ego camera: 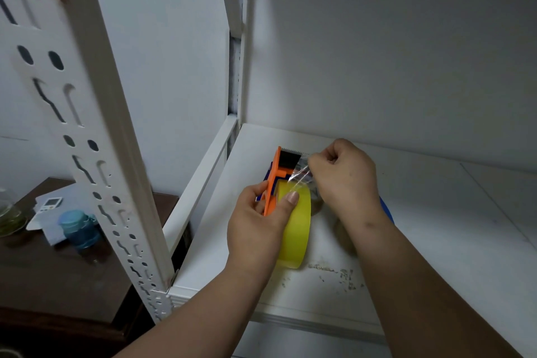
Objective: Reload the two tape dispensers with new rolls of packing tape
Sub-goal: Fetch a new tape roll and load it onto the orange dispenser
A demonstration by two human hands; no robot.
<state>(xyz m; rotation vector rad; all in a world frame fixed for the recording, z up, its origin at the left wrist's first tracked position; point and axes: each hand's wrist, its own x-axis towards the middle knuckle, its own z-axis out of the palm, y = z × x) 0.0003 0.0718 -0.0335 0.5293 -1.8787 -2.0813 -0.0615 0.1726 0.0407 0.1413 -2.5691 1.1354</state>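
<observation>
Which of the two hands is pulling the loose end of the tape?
The right hand pinches the clear tape end near the dispenser's toothed blade. The left hand only grips the orange tape dispenser and its yellow tape roll.

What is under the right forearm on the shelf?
A blue edge pokes out from beneath the right forearm, lying on the white shelf. The arm covers the rest, so what it belongs to cannot be told.

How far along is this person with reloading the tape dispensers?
Done, it seems: a yellow roll sits on the orange dispenser, gripped by the left hand. In hand: the right hand pinches the clear tape end near the toothed blade, threading it. Left: a second dispenser is not clearly in view, so probably still untouched.
</observation>
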